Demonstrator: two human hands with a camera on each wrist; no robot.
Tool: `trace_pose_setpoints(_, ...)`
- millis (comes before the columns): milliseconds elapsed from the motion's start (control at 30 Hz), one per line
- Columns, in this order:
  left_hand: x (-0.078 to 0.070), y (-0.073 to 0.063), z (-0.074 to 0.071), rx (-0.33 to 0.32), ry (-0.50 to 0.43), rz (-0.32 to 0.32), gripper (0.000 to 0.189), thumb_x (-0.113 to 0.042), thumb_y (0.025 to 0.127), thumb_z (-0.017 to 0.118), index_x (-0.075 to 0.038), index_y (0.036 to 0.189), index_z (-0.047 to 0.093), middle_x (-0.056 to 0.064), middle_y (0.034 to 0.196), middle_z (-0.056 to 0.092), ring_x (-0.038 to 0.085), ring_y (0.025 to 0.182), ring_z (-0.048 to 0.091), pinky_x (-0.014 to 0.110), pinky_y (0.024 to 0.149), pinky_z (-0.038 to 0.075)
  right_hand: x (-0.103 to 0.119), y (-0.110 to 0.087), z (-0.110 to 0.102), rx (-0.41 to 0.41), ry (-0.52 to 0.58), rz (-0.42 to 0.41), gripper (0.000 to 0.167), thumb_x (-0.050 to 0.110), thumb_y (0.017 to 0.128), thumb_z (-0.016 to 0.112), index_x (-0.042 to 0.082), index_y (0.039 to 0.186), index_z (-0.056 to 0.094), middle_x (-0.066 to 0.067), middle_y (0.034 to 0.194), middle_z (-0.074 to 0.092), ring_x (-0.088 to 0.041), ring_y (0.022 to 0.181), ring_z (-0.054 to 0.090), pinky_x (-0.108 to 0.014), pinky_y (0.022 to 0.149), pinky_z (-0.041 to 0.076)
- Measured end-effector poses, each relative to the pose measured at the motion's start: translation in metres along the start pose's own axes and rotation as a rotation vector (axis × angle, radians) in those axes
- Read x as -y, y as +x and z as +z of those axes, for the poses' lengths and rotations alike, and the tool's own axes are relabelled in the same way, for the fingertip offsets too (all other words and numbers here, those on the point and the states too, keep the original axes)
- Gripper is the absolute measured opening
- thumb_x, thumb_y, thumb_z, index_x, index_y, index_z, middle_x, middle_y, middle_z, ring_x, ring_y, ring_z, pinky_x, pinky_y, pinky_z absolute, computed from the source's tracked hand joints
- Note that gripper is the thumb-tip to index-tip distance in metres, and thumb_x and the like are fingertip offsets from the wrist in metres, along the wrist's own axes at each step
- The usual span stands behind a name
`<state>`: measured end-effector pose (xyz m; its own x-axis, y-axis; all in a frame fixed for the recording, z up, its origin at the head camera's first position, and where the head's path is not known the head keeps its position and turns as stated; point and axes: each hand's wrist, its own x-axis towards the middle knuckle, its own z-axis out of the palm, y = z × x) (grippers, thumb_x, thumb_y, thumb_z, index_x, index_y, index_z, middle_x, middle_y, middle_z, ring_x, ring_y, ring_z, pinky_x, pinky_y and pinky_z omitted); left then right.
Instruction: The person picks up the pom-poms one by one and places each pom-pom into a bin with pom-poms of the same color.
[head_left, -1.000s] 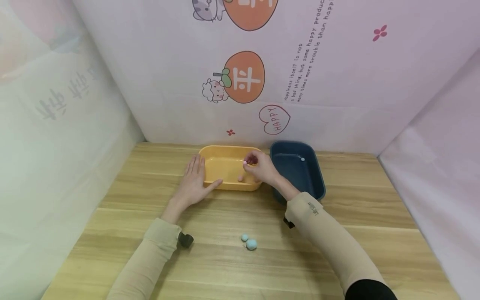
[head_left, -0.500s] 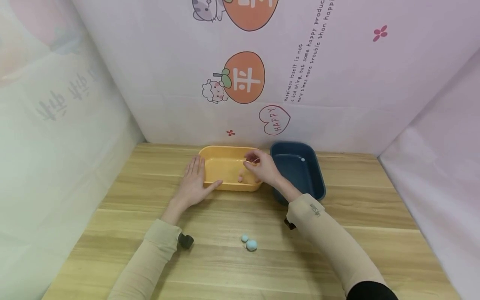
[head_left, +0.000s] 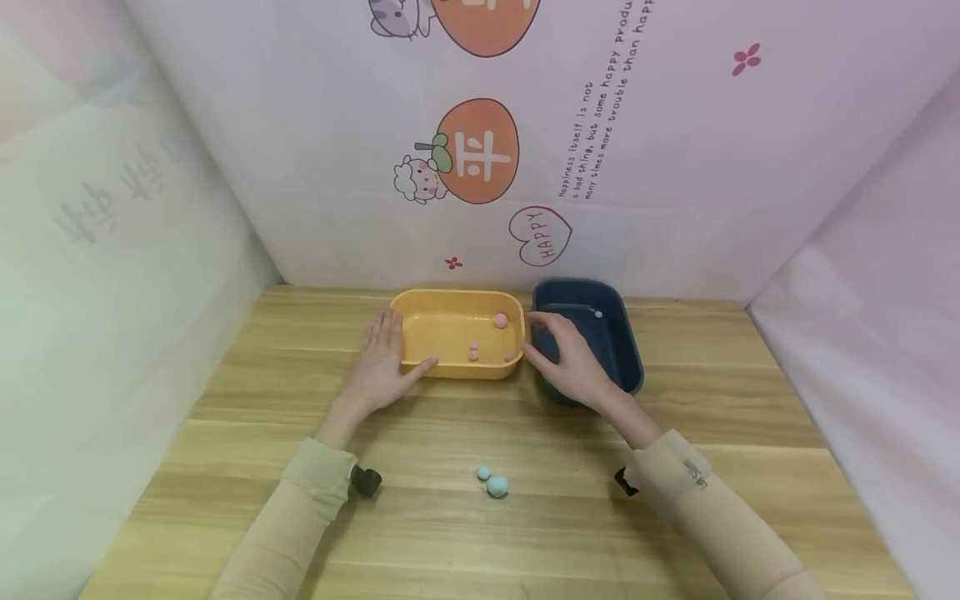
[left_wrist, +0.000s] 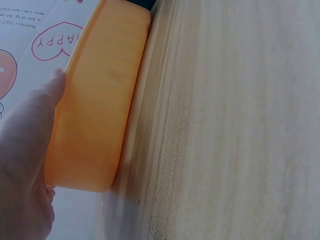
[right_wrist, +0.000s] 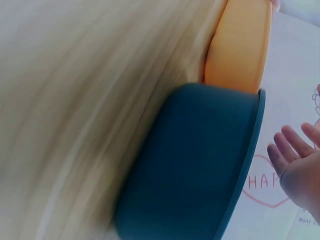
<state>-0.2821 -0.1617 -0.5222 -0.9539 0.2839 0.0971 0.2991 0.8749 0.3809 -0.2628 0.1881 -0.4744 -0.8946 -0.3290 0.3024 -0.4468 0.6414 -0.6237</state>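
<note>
A yellow tray [head_left: 457, 294] stands at the back of the wooden table with three pink balls in it: a larger one [head_left: 500, 320] and two small ones [head_left: 473, 351]. My left hand [head_left: 384, 357] rests flat against the tray's left end, fingers straight; the left wrist view shows the thumb [left_wrist: 35, 135] on the yellow tray's wall [left_wrist: 95, 115]. My right hand [head_left: 567, 357] hovers empty, fingers spread, over the near left corner of the dark blue tray [head_left: 628, 350]. Its fingers [right_wrist: 300, 160] show beside the blue tray's wall [right_wrist: 195, 165]. Two pale blue balls [head_left: 497, 487] lie near me.
A tiny pale ball [head_left: 597, 314] lies in the blue tray. The two trays stand side by side against the pink printed back wall [head_left: 675, 167]. Cloth walls close in the left and right sides. Bare wood table [head_left: 675, 517] stretches in front of the trays.
My right hand let go of the pink ball, which now lies in the yellow tray, and moved right and back over the blue tray. The left hand stayed put.
</note>
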Motion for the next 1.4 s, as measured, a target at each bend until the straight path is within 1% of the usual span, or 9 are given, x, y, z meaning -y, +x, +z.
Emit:
trace_pose_setpoints(133, 0.002, -0.001, -0.001, -0.006, 0.023, -0.002, 0.117, -0.077, 0.105, 0.048, 0.009, 0.173, 0.006, 0.030, 0.183, -0.004, 0.048, 0.173, 0.002, 0.058, 0.143, 0.006, -0.007, -0.015, -0.009, 0.031, -0.108, 0.014, 0.075, 0.032, 0.108, 0.071, 0.006, 0.170, 0.038, -0.021, 0.173, 0.041, -0.043, 0.163, 0.035, -0.068, 0.132, 0.032)
trace_pose_setpoints(233, 0.001, -0.002, 0.000, -0.004, 0.019, 0.004, 0.116, -0.077, 0.106, 0.047, 0.009, 0.173, 0.006, 0.029, 0.183, -0.004, 0.048, 0.173, 0.003, 0.059, 0.143, 0.007, -0.016, -0.027, -0.018, 0.035, -0.199, 0.009, 0.083, 0.039, 0.107, 0.070, 0.006, 0.173, 0.030, -0.022, 0.179, 0.032, -0.046, 0.168, 0.024, -0.070, 0.136, 0.024)
trace_pose_setpoints(333, 0.000, -0.002, 0.000, -0.008, 0.007, 0.008, 0.116, -0.077, 0.106, 0.048, 0.009, 0.173, 0.007, 0.030, 0.183, -0.003, 0.048, 0.173, 0.003, 0.059, 0.142, 0.007, -0.030, -0.037, -0.026, 0.042, -0.284, 0.018, 0.089, 0.045, 0.107, 0.067, 0.006, 0.175, 0.025, -0.024, 0.182, 0.025, -0.046, 0.170, 0.018, -0.070, 0.137, 0.018)
trace_pose_setpoints(400, 0.001, -0.003, -0.001, -0.014, 0.009, 0.006, 0.116, -0.076, 0.106, 0.049, 0.009, 0.173, 0.007, 0.030, 0.183, -0.003, 0.048, 0.173, 0.004, 0.059, 0.142, 0.007, -0.040, -0.040, -0.032, 0.049, -0.335, 0.026, 0.091, 0.050, 0.108, 0.065, 0.005, 0.175, 0.023, -0.025, 0.182, 0.023, -0.047, 0.170, 0.016, -0.072, 0.136, 0.017)
trace_pose_setpoints(533, 0.002, -0.003, 0.001, -0.018, 0.014, 0.003, 0.116, -0.076, 0.106, 0.048, 0.008, 0.173, 0.006, 0.029, 0.184, -0.002, 0.048, 0.173, 0.004, 0.060, 0.142, 0.008, -0.058, -0.045, -0.044, 0.087, -0.387, 0.085, 0.096, 0.056, 0.108, 0.060, 0.005, 0.176, 0.017, -0.026, 0.183, 0.016, -0.050, 0.170, 0.012, -0.073, 0.136, 0.014)
trace_pose_setpoints(700, 0.002, -0.004, 0.000, -0.018, 0.014, 0.007, 0.116, -0.077, 0.106, 0.047, 0.008, 0.173, 0.006, 0.030, 0.183, -0.001, 0.049, 0.172, 0.004, 0.061, 0.142, 0.009, -0.075, -0.048, -0.057, 0.127, -0.412, 0.170, 0.101, 0.062, 0.109, 0.054, 0.001, 0.176, 0.009, -0.031, 0.183, 0.008, -0.052, 0.170, 0.007, -0.073, 0.137, 0.011)
trace_pose_setpoints(867, 0.000, -0.004, -0.002, -0.014, 0.013, 0.007, 0.116, -0.076, 0.106, 0.049, 0.008, 0.173, 0.006, 0.029, 0.183, -0.004, 0.049, 0.172, 0.005, 0.060, 0.142, 0.009, -0.084, -0.048, -0.064, 0.146, -0.415, 0.226, 0.103, 0.064, 0.109, 0.052, -0.001, 0.176, 0.007, -0.033, 0.182, 0.007, -0.053, 0.170, 0.006, -0.074, 0.136, 0.010)
trace_pose_setpoints(1100, 0.000, -0.004, -0.001, -0.021, 0.019, 0.005, 0.116, -0.076, 0.105, 0.050, 0.008, 0.173, 0.007, 0.030, 0.183, -0.001, 0.047, 0.173, 0.004, 0.058, 0.143, 0.009, -0.089, -0.049, -0.061, 0.156, -0.415, 0.244, 0.102, 0.065, 0.110, 0.050, -0.004, 0.175, 0.011, -0.033, 0.182, 0.007, -0.054, 0.169, 0.009, -0.073, 0.137, 0.010)
trace_pose_setpoints(1400, 0.001, -0.003, -0.002, -0.024, 0.009, 0.009, 0.116, -0.076, 0.106, 0.048, 0.008, 0.173, 0.008, 0.029, 0.183, -0.003, 0.049, 0.172, 0.005, 0.059, 0.142, 0.008, -0.090, -0.045, -0.052, 0.171, -0.409, 0.252, 0.103, 0.065, 0.111, 0.048, -0.005, 0.174, 0.007, -0.032, 0.183, 0.000, -0.054, 0.170, 0.005, -0.072, 0.137, 0.009)
